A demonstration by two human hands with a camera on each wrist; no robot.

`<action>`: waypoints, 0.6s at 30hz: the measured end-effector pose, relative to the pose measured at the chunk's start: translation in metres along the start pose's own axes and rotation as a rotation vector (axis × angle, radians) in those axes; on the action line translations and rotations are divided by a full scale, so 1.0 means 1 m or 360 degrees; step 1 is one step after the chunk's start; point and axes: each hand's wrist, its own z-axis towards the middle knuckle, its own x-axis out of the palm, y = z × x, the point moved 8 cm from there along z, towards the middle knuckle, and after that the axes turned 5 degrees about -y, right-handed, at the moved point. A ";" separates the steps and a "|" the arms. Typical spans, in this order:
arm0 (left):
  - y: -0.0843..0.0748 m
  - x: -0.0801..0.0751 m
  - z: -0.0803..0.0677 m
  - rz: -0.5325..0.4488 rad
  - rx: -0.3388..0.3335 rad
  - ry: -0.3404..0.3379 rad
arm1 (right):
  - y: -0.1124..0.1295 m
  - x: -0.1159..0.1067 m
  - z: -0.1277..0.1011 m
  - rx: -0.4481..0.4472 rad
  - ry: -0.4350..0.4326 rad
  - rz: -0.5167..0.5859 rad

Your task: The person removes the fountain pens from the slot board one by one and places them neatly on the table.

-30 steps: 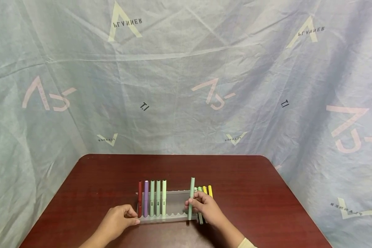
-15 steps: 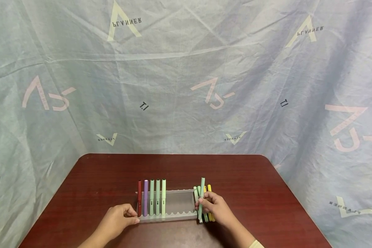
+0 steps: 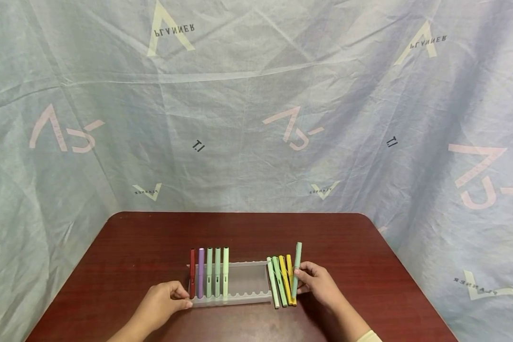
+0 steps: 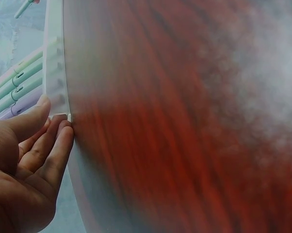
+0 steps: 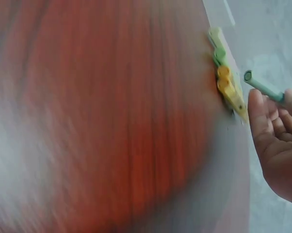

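We see a sage-green pen (image 3: 298,259) in the air at the right end of a row of loose pens, its far end leaning slightly right. The right hand (image 3: 318,281) pinches it between thumb and fingers. A second ago we find this pen over the right end of the rack, and half a second ago over the loose row; now it is farther right, beside the outermost yellow pen (image 3: 289,268). In the right wrist view a gap shows between its near end and that row. With the hand shifted aside, we see the row plainly: a pale green pen (image 3: 272,282), a brighter green pen (image 3: 280,281), another yellow pen (image 3: 285,278) and the outermost one, side by side and slightly slanted, just right of the clear rack (image 3: 250,299). The left hand (image 3: 164,298) pinches the rack's near left corner, thumb against fingertips, as in both earlier frames. At the rack's left end, likewise unchanged, we count a dark red pen (image 3: 192,275), a purple pen (image 3: 201,273), two sage pens (image 3: 209,268) and a light green pen (image 3: 226,270), their near ends at the notched front strip. Beneath lies a reddish-brown table (image 3: 239,232); behind it hangs a printed grey curtain (image 3: 239,109).
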 end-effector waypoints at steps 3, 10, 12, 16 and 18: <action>0.001 0.001 0.000 -0.0006 -0.0010 0.0006 | -0.005 -0.009 0.002 0.0030 -0.0003 -0.0057; 0.003 0.002 0.001 0.0013 -0.0022 0.0015 | -0.017 -0.018 0.006 0.0050 -0.0058 -0.0206; 0.003 0.002 0.002 0.0014 -0.0023 0.0015 | -0.020 -0.019 0.007 0.0068 -0.0081 -0.0206; 0.003 0.002 0.002 0.0008 -0.0028 0.0019 | -0.024 -0.019 0.007 0.0102 -0.0130 -0.0220; 0.003 0.002 0.002 0.0003 -0.0031 0.0020 | -0.026 -0.018 0.008 0.0123 -0.0140 -0.0243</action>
